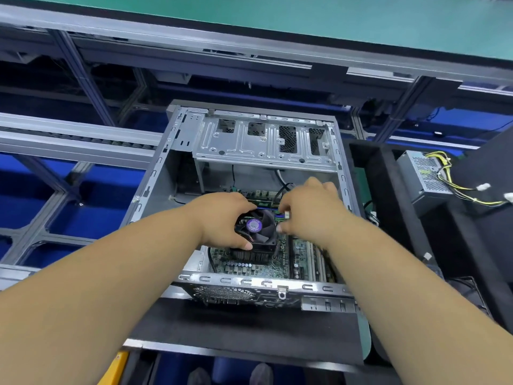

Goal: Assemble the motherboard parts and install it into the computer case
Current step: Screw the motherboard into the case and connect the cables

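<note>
Motherboard (258,266) lies inside computer case (155,176), on its floor. Left hand (222,218) grips cooler fan (254,226) on board. Right hand (308,209), right of fan, pinches small white connector (286,215). Risk: board shifts off mounts, cable snags fan. Case walls hem both wrists; drive cage (263,143) behind fan crowds reach.

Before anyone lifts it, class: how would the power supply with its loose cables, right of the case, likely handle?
The power supply is a perforated metal box, so probably rigid and heavy for its size. Its yellow and black cables trail loosely, so they would likely flop and might snag.
</note>
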